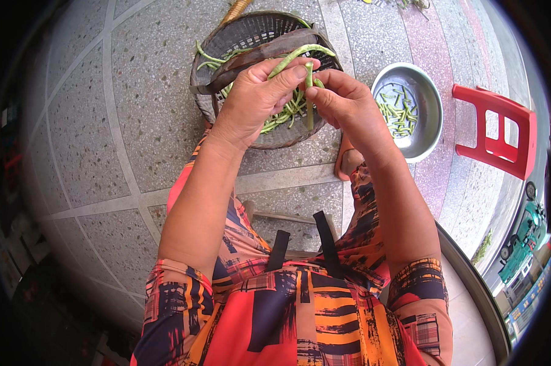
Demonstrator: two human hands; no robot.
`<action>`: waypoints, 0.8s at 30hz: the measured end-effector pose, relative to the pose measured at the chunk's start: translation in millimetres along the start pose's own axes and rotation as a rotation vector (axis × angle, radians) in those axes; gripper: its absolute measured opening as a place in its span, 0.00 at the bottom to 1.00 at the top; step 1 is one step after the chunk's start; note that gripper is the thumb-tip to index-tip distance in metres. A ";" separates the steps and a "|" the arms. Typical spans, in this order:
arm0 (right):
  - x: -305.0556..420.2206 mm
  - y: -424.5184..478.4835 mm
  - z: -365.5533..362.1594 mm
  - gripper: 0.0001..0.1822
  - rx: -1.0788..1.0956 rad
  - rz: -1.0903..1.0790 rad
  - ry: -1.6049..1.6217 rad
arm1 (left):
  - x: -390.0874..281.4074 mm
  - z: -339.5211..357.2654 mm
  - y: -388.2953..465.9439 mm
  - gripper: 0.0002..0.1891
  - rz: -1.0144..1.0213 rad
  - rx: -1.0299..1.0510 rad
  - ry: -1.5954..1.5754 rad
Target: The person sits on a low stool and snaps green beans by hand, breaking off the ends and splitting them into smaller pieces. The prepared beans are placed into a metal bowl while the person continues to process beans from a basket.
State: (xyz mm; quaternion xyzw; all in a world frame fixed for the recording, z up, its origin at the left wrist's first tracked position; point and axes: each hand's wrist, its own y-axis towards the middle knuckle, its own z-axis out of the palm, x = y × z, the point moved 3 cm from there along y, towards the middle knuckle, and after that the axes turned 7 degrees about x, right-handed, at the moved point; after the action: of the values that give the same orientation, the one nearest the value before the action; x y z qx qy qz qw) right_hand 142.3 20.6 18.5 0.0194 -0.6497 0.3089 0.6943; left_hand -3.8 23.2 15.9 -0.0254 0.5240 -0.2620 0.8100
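Over a dark woven basket, my two hands meet, fingertips almost touching. My left hand holds a long curved green bean, its free end reaching to the right. Pinched in the fingers of my right hand are a bean piece, held upright, and a short green stub beside it. Whole green beans lie in the basket below, partly hidden by my hands. A wide brown handle arches across the basket. Short bean pieces lie in a metal basin to the right.
The basket and basin stand on a speckled terrazzo floor. A red plastic stool lies at the right beyond the basin. My sandalled foot is close to the basket. A teal vehicle shows at the far right edge.
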 end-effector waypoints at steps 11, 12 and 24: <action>-1.7 1.1 -7.5 0.12 -0.034 -0.025 -0.203 | -7.5 2.7 3.7 0.09 0.061 -0.089 0.210; 2.3 1.1 -2.0 0.12 -0.016 -0.008 -0.130 | -3.1 -1.1 2.3 0.08 0.110 -0.057 0.200; 1.1 1.7 -1.1 0.08 -0.271 -0.407 -0.463 | 8.2 8.2 5.9 0.09 0.210 -0.077 0.244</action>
State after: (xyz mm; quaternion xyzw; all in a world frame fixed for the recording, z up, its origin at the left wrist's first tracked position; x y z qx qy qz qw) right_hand 142.5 22.9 18.7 0.1262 -0.8081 0.0621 0.5720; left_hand 8.2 22.7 10.9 0.0305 0.6280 -0.1565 0.7618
